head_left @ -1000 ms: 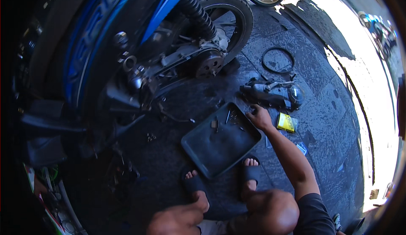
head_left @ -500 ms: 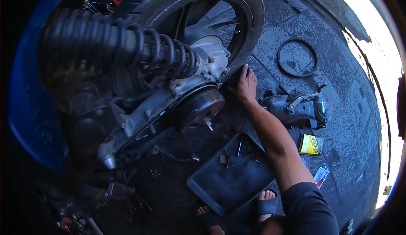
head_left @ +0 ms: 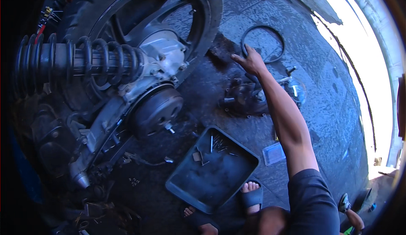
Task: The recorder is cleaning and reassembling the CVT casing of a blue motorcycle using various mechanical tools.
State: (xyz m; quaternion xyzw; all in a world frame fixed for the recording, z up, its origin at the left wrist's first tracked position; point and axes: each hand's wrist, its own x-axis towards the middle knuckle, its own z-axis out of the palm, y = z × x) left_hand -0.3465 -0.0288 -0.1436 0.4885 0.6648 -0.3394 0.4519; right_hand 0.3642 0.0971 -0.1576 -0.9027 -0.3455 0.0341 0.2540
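Observation:
My right hand [head_left: 249,60] reaches forward, thumb out and apart from the fingers, with fingertips at the near-left edge of a black rubber ring [head_left: 279,38] lying on the floor; whether they touch it is unclear. Under my forearm lies a removed casing [head_left: 239,99] with a rounded clear part. Left of it are the scooter's round metal clutch bell [head_left: 156,110], rear wheel [head_left: 211,10] and coil spring shock [head_left: 89,61]. A dark tray [head_left: 253,163] holding small metal parts rests by my sandalled feet. My left hand is out of view.
A clear plastic package [head_left: 272,153] lies beside my forearm. Small parts [head_left: 133,181] lie left of the tray, and tools [head_left: 48,15] stand at the upper left. Another person's leg and shoe [head_left: 351,209] show at the lower right. Bright ground borders the right side.
My right hand has moved from the tray's corner forward past the casing to the rubber ring. The view has swung closer to the scooter's rear wheel and shock, then slightly rightward.

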